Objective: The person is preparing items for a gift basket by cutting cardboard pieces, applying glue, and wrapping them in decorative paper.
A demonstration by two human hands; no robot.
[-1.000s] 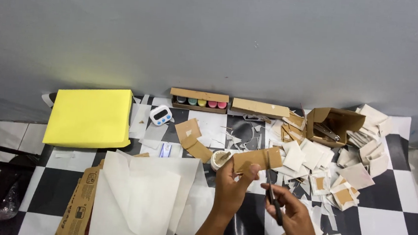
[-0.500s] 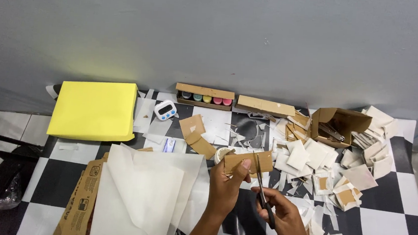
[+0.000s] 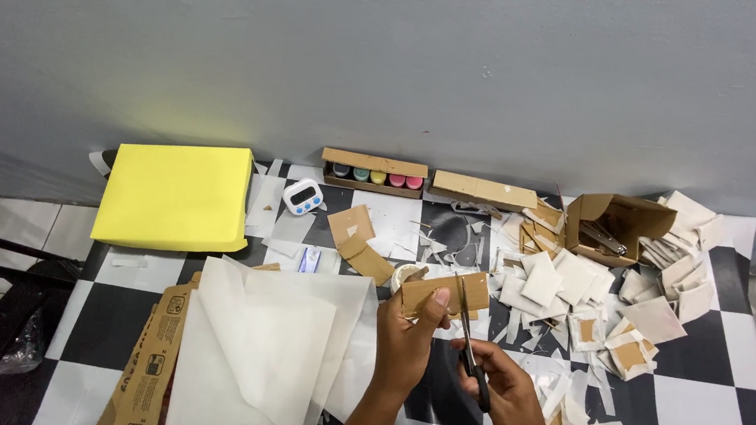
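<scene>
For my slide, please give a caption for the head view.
Left hand holds cardboard strip; right hand holds scissors.

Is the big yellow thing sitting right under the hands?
No, the yellow block lies far off by the wall, while the left hand holds a cardboard strip and the right hand holds scissors.

The strip (image 3: 445,292) is matt brown cardboard, rough at its cut edge. The scissors (image 3: 468,344) show dull dark metal blades. Thin white paper sheets (image 3: 273,344) look smooth, faintly translucent. The chequered floor (image 3: 703,418) is glossy tile. The yellow block (image 3: 174,195) looks matt.
</scene>
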